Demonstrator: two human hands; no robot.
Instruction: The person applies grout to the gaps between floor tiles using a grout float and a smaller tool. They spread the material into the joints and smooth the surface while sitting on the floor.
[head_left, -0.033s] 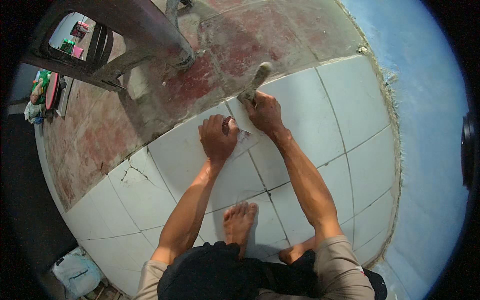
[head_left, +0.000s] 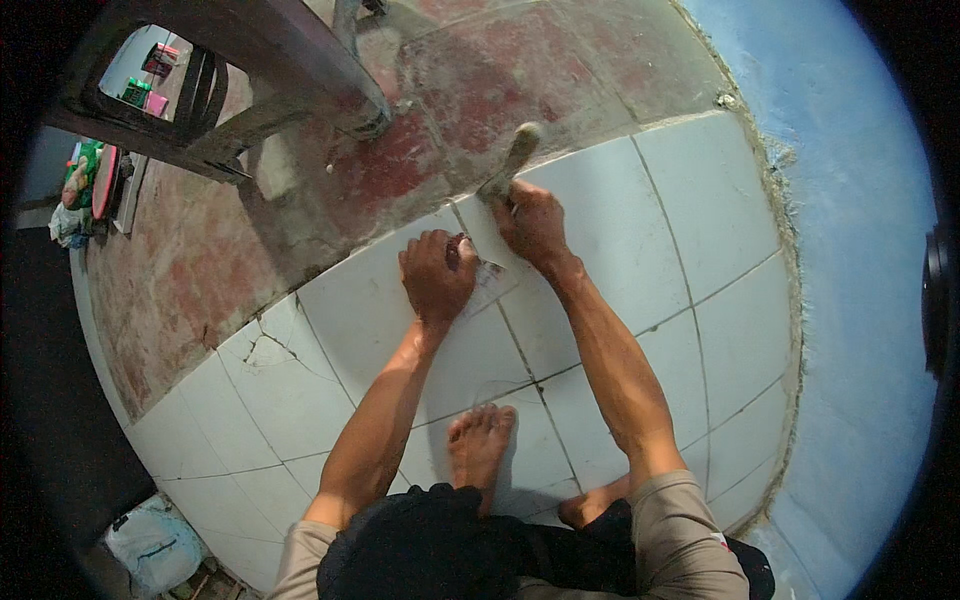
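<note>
My left hand (head_left: 438, 278) is closed round the dark red handle (head_left: 458, 250) of a flat-bladed scraper. Its thin blade (head_left: 490, 272) pokes out beside my thumb, low over the white tiles (head_left: 610, 240). My right hand (head_left: 532, 225) grips a worn, handled tool (head_left: 520, 150) whose pale rounded end points away from me. The tool's other end lies near the tile edge and is partly hidden by my fingers, so I cannot tell its exact kind. Both hands are close together, next to the raised edge of the tiled step.
Beyond the tile edge lies a stained red-grey floor (head_left: 480, 90). A dark chair or bench frame (head_left: 290, 60) stands at the far left. A blue wall (head_left: 850, 300) runs along the right. One tile (head_left: 268, 348) is cracked. My bare foot (head_left: 480, 445) rests on the tiles; a pale bag (head_left: 155, 545) lies lower left.
</note>
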